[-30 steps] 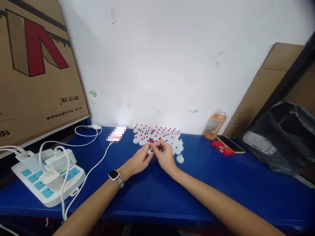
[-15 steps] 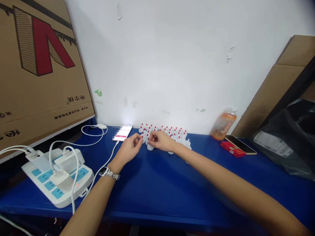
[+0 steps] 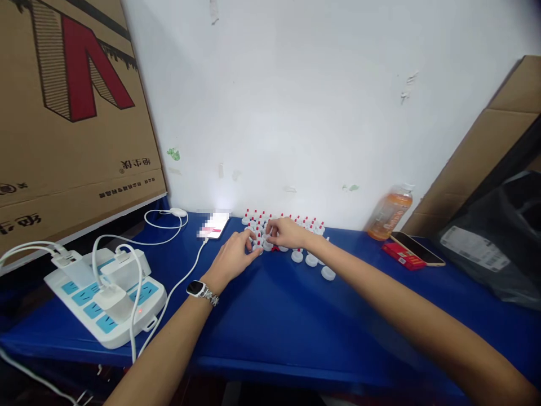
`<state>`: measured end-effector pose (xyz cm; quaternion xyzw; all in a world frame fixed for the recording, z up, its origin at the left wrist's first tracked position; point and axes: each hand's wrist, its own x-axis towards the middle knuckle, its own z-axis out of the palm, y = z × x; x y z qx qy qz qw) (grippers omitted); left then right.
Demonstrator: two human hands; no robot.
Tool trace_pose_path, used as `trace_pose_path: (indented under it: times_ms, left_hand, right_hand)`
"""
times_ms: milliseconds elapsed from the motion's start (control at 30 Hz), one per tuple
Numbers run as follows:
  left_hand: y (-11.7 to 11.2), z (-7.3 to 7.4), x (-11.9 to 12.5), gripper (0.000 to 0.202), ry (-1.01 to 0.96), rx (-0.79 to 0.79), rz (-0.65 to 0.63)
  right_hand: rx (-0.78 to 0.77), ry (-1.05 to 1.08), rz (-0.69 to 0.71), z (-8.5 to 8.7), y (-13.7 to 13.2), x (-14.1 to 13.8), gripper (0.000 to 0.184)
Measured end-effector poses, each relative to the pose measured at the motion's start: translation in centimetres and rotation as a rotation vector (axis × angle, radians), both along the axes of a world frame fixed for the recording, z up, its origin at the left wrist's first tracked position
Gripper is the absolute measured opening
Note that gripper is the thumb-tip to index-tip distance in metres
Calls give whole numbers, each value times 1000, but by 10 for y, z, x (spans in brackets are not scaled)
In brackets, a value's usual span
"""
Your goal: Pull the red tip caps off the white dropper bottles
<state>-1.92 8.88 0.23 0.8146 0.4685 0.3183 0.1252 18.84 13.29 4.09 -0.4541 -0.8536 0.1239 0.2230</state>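
Several small white caps with red tips (image 3: pixel 310 225) stand in rows on the blue table (image 3: pixel 296 321) near the wall. My left hand (image 3: pixel 234 256), with a watch on its wrist, rests at the left front corner of the group, fingers curled onto a white cap (image 3: pixel 257 246). My right hand (image 3: pixel 287 232) lies over the middle of the group with fingertips pinched together on a cap. A loose red tip (image 3: pixel 275 248) lies between the hands. Three white caps (image 3: pixel 311 259) sit apart at the front right.
A white power strip (image 3: pixel 105 299) with chargers and cables sits at the left. A lit phone (image 3: pixel 214 225) lies by the wall. A large cardboard box (image 3: pixel 71 113) leans at the left. At the right are an orange drink bottle (image 3: pixel 386 213), a red pack (image 3: pixel 399 255) under a phone, and a black bag (image 3: pixel 499 242).
Both hands reached forward from the front of the table into the rows of caps. The left hand has dropped onto the front left corner and the right has settled over the middle.
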Motion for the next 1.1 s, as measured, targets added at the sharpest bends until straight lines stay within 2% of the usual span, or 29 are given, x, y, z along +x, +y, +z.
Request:
trace_pose_path:
  times_ms: [100,367,533,600,700,833,967,1100]
  left_hand:
    - [0,-3,8,12,50,57,12]
    - [19,-10,9,1,41,68,142]
    - [19,-10,3,16,4,146,178]
    - [14,-7,5,13,-13,193,140]
    - [3,-3,14,12,-34,188,-7]
    - [-10,-2,32,13,-42,157,-166]
    - [-15,-5,41,12,-23,138,-211]
    - [-15,-6,40,12,-2,111,-204]
  right_hand:
    - [-63,42,43,-6,7,-4,15]
    - [-50,30,-46,-9,23,-26,13]
    - [59,17,-68,-2,0,0,17]
    - [121,-39,-89,-1,-19,20,14]
    - [192,-152,-176,-5,-48,47,14]
    - [175,-179,-261,-14,-72,67,19]
    - [175,-103,-310,-14,-73,68,20]
    - [166,-82,-321,-1,-62,65,18]
